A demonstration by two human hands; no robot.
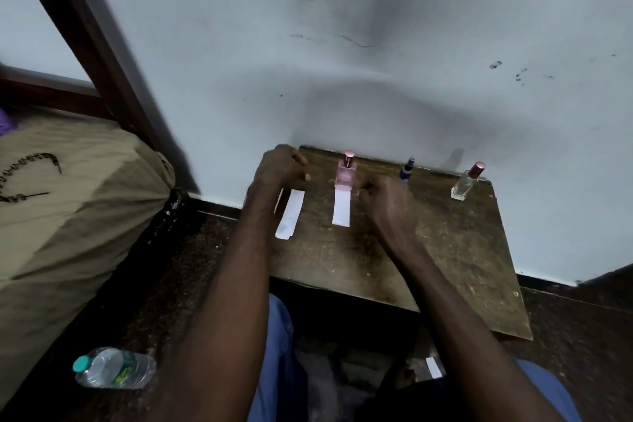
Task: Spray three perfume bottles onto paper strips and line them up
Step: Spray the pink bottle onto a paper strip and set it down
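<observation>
Pale stained wall fills upper frame; worn wooden table [445,250] at centre-right. Pink perfume bottle [346,172] upright at table's far edge, paper strip [342,208] touching its base. Second strip [290,214] lies left of it. Blue bottle [406,170] and clear bottle [466,181] stand farther right, well apart. Left hand [279,164] hovers over second strip, fingers loosely curled, empty. Right hand [387,202] beside pink bottle, fingers curled under; grip cannot be told. Water bottle [114,368] on floor, lower left.
</observation>
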